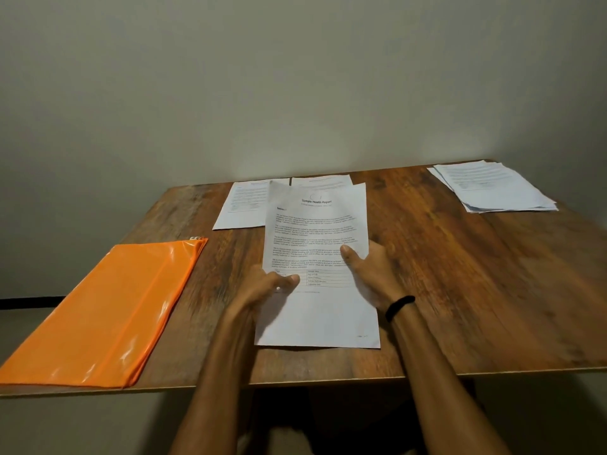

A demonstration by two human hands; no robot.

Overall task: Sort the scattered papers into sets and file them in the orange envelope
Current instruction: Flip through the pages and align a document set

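I hold a printed sheet headed "Sample Health Report" (317, 231) above the middle of the wooden table (460, 274). My left hand (266, 290) pinches its left edge, thumb on top. My right hand (369, 270) grips the right edge, thumb on the text. Behind the sheet two more printed pages lie flat: one at back left (241, 205) and one at back centre (322, 181), partly hidden. A loose pile of papers (492, 187) sits at the back right corner. The orange envelope (108, 310) lies flat on the table's left side, reaching the front edge.
A plain wall rises straight behind the table. A dark band wraps my right wrist (399, 307). The table's front edge runs just below the held sheet. Bare wood shows between the held sheet and the pile at the right.
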